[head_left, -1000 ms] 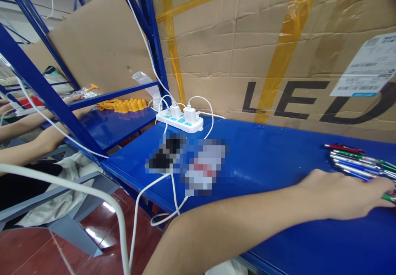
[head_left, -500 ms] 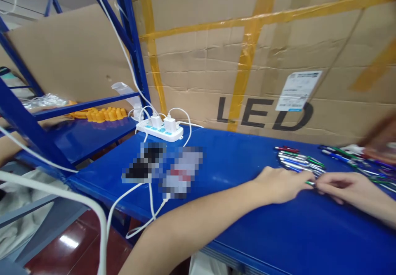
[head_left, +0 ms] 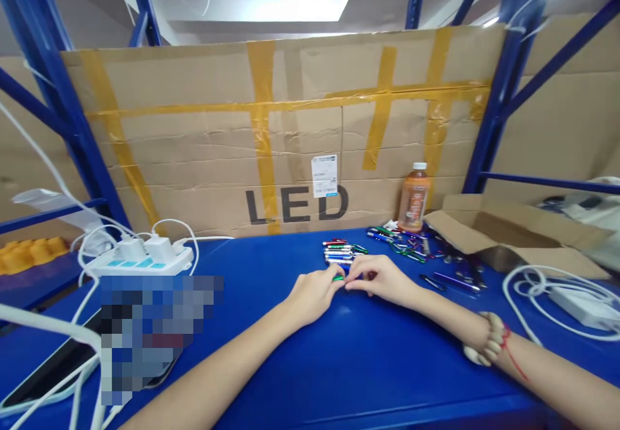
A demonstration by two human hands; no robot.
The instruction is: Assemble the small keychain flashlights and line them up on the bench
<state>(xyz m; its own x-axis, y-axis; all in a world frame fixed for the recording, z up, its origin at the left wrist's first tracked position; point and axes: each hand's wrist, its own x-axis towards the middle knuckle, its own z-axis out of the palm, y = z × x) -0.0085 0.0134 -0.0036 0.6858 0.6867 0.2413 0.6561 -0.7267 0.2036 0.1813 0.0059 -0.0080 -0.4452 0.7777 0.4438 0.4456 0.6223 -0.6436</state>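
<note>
My left hand and my right hand meet at the middle of the blue table, both pinched on one small green pen. Just behind my fingers lies a tidy row of coloured pens. More loose pens are scattered to the right of that row. My right wrist wears a beaded bracelet with a red string.
A taped cardboard sheet marked LED stands behind the table. An orange drink bottle and an open cardboard box sit at the back right. A white power strip with chargers lies left, a coiled white cable and adapter right.
The view has swung right and up, so the pens and both hands now sit in the middle. My right hand has joined my left on the green pen.
</note>
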